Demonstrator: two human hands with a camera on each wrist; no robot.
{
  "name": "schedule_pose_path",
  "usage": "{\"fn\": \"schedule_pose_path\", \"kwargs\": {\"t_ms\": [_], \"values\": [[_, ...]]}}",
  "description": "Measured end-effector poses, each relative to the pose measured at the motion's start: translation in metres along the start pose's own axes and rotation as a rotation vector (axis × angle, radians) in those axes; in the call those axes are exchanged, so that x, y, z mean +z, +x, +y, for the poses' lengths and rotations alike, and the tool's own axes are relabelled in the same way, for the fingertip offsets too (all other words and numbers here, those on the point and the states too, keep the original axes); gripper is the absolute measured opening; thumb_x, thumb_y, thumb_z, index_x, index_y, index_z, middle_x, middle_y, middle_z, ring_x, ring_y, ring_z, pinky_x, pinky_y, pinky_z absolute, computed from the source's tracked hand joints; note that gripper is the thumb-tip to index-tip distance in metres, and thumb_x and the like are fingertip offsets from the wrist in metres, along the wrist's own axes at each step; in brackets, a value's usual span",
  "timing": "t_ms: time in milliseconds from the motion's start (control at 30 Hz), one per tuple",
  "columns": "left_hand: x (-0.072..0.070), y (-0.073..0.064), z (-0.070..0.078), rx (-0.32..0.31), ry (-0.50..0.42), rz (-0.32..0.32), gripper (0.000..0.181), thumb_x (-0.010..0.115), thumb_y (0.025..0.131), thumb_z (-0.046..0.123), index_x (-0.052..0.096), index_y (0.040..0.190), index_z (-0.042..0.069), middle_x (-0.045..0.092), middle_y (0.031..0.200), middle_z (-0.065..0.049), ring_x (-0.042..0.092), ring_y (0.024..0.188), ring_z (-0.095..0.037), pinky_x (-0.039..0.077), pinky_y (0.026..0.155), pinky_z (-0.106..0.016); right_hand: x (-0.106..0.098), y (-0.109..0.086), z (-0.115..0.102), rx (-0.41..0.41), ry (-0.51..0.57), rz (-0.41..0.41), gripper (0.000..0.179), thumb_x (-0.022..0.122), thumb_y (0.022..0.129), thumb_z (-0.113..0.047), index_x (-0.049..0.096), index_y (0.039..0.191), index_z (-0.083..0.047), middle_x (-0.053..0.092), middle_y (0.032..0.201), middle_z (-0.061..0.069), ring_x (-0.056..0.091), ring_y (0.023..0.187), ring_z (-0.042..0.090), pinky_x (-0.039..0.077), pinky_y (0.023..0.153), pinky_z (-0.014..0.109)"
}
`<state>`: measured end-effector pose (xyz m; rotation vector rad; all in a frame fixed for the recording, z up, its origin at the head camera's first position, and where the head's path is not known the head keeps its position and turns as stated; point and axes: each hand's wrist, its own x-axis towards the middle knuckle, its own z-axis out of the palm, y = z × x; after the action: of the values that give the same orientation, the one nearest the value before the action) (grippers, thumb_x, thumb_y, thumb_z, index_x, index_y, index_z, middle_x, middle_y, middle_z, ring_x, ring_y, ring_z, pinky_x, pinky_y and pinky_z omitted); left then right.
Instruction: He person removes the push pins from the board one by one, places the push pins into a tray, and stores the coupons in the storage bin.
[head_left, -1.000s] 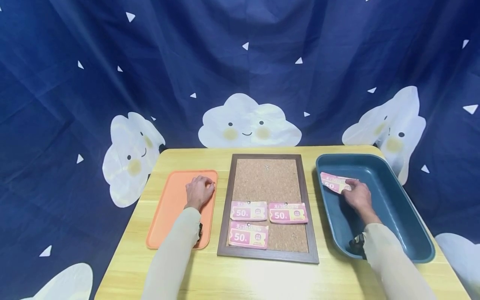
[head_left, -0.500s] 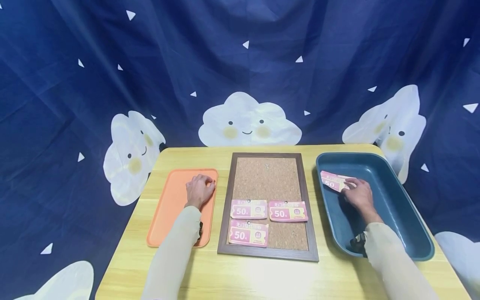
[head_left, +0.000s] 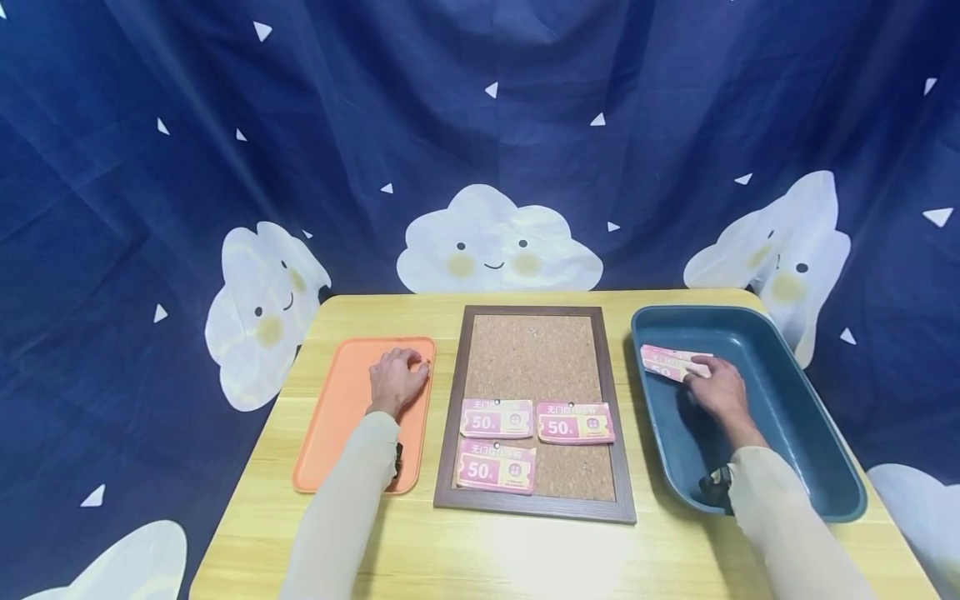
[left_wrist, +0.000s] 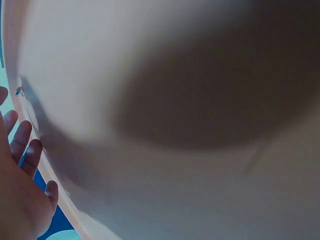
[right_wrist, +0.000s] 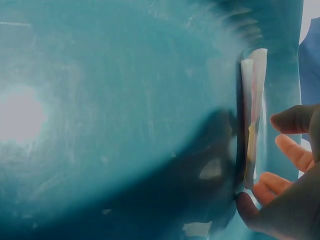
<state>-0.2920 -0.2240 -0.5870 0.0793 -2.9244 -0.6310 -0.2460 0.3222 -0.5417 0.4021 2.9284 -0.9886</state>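
My left hand hovers over the right side of the orange tray, its fingers loosely bent beside the rim. By those fingers, a tiny pin-like piece sits at the tray's edge. Inside the dark blue bin, my right hand pinches the end of a pink coupon marked 50 between thumb and fingertips. The right wrist view shows the coupons edge-on as parted layers near the bin wall, with other fingers spread beside them.
Between tray and bin lies a framed corkboard. Pinned to its lower half are an upper left coupon, a right coupon and a lower left coupon. A wooden table bears everything; a blue cloud-printed curtain hangs behind.
The top coupon in the bin has shifted and bent slightly under my right fingers, its lower edge now less visible. My left hand has stayed nearly still over the tray.
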Motion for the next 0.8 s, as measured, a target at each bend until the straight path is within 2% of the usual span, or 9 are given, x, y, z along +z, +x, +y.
{"fn": "schedule_pose_path", "kwargs": {"t_ms": [200, 467, 633, 800], "values": [[-0.002, 0.000, -0.002, 0.010, -0.017, 0.008, 0.034, 0.059, 0.088, 0.043, 0.065, 0.110, 0.018, 0.064, 0.110, -0.005, 0.056, 0.104, -0.030, 0.036, 0.093, -0.055, 0.001, 0.001, -0.006, 0.034, 0.027, -0.017, 0.051, 0.054, 0.091, -0.020, 0.046, 0.137, 0.002, 0.041, 0.138, 0.036, 0.037, 0.128, 0.052, 0.030, 0.104, 0.060], [-0.007, 0.002, -0.001, 0.026, -0.017, -0.017, 0.039, 0.058, 0.088, 0.046, 0.063, 0.116, 0.019, 0.064, 0.114, -0.003, 0.055, 0.111, -0.029, 0.036, 0.095, -0.054, -0.001, 0.001, -0.011, 0.072, 0.047, -0.007, 0.055, 0.054, 0.091, -0.022, 0.042, 0.140, 0.000, 0.039, 0.139, 0.035, 0.035, 0.129, 0.052, 0.030, 0.104, 0.059], [-0.009, 0.002, 0.003, 0.039, -0.021, -0.024, 0.041, 0.055, 0.088, 0.046, 0.062, 0.118, 0.020, 0.063, 0.118, -0.001, 0.053, 0.114, -0.028, 0.035, 0.097, -0.053, -0.001, -0.001, -0.013, 0.064, 0.062, 0.002, 0.057, 0.054, 0.093, -0.024, 0.039, 0.142, 0.000, 0.039, 0.139, 0.035, 0.037, 0.128, 0.052, 0.030, 0.103, 0.059], [-0.010, 0.001, 0.007, 0.045, -0.043, -0.016, 0.038, 0.058, 0.087, 0.042, 0.063, 0.118, 0.020, 0.063, 0.120, -0.001, 0.053, 0.114, -0.027, 0.037, 0.097, -0.052, -0.001, -0.003, -0.018, 0.041, 0.104, 0.004, 0.058, 0.050, 0.096, -0.029, 0.035, 0.145, -0.001, 0.038, 0.143, 0.033, 0.036, 0.130, 0.050, 0.030, 0.104, 0.059]]}}
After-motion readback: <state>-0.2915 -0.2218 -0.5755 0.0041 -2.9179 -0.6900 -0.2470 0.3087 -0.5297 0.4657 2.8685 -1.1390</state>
